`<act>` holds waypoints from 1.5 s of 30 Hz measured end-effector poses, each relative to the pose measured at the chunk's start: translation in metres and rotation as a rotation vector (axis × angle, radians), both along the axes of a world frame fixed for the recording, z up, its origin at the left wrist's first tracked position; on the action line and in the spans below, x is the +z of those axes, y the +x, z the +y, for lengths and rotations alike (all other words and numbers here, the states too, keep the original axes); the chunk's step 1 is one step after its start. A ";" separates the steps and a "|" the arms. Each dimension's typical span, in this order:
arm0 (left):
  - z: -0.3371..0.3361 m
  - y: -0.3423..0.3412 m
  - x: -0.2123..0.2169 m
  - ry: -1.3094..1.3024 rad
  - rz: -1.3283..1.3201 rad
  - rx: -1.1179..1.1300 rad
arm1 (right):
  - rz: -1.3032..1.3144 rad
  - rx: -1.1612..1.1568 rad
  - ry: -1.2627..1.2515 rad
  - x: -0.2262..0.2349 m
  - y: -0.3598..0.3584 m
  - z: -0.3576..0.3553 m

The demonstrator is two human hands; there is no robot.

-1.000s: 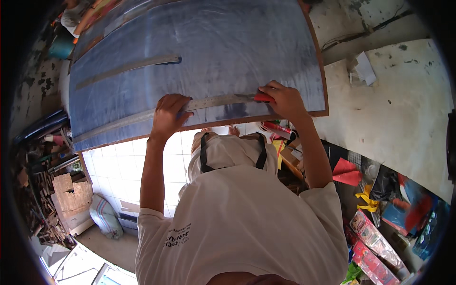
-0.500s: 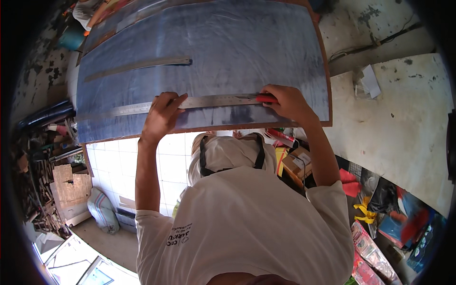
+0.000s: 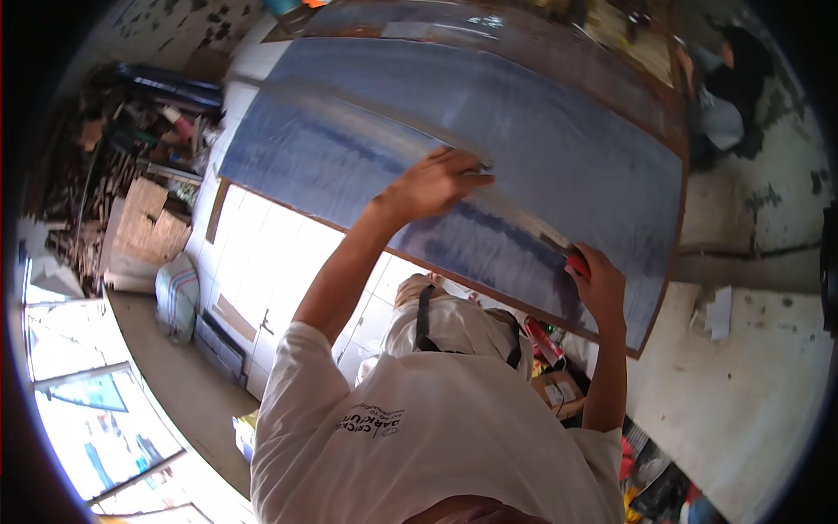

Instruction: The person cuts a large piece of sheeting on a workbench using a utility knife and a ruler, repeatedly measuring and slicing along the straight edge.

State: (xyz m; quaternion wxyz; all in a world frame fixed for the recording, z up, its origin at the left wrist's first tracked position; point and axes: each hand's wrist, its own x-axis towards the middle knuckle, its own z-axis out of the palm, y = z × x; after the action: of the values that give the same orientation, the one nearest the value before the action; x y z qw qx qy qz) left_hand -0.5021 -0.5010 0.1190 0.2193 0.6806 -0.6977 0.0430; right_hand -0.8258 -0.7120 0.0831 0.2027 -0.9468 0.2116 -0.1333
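Observation:
A blue-grey sheet (image 3: 559, 148) covers the large table in front of me. Across it, slanting down to the right, lies a long metal ruler (image 3: 515, 212), blurred by motion. My left hand (image 3: 436, 182) is on the ruler near its middle, fingers bent and pressed onto it. At the ruler's right end, my right hand (image 3: 602, 284) is closed around a red-handled cutter knife (image 3: 578, 261); its tip is too blurred to make out. Beyond the ruler lies a second, narrower metal strip (image 3: 384, 112), ending beside my left fingers.
The table's brown edge (image 3: 489, 293) runs close to my body. A pale worn board (image 3: 698, 375) stands at the right. Scrap wood (image 3: 78, 183) and a sack (image 3: 177, 297) are at the left. Another person (image 3: 738, 83) is at the far right.
My view has turned, so the table now slants down to the right. Both hands remain at the ruler, the left nearer its middle, the right still with the cutter knife.

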 end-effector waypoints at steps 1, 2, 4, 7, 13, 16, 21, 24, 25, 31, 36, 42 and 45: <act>-0.007 0.008 -0.002 -0.034 -0.006 -0.023 | -0.007 0.031 -0.004 -0.001 0.005 -0.002; -0.015 0.015 -0.004 -0.066 -0.013 -0.049 | -0.012 0.010 -0.005 -0.005 0.010 -0.007; -0.032 0.030 -0.003 -0.057 0.000 -0.046 | -0.041 -0.020 -0.014 -0.007 0.021 -0.020; -0.057 0.054 -0.010 -0.044 0.024 -0.076 | -0.011 -0.056 -0.075 -0.008 0.039 -0.042; -0.092 0.106 -0.023 0.089 0.088 -0.054 | -0.006 -0.040 -0.099 0.012 0.087 -0.073; -0.103 0.130 -0.052 -0.002 0.102 -0.007 | 0.031 -0.047 -0.118 0.027 0.116 -0.086; -0.072 0.135 -0.034 -0.334 0.208 0.100 | 0.255 -0.093 -0.041 0.017 0.149 -0.128; -0.022 0.162 -0.058 -0.214 0.330 0.075 | 0.229 -0.125 -0.060 -0.008 0.155 -0.167; -0.006 0.176 -0.070 -0.187 0.323 0.081 | 0.242 -0.140 -0.060 -0.013 0.161 -0.174; 0.030 0.220 -0.092 -0.106 0.281 0.088 | 0.325 -0.197 -0.127 -0.022 0.169 -0.186; 0.037 0.225 -0.107 -0.060 0.334 0.103 | -0.096 -0.262 -0.023 -0.026 0.189 -0.110; 0.046 0.193 -0.087 -0.355 0.332 0.129 | -0.045 -0.075 0.231 -0.007 0.253 0.038; 0.053 0.136 -0.037 -0.511 0.345 -0.152 | -0.045 0.015 0.140 -0.010 0.270 0.057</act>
State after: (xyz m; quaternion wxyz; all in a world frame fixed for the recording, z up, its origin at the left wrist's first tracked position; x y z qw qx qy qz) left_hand -0.3657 -0.4481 0.0820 0.5007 0.5466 -0.6659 0.0844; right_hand -0.5560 -0.6547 0.0730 0.2742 -0.9285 0.2089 -0.1379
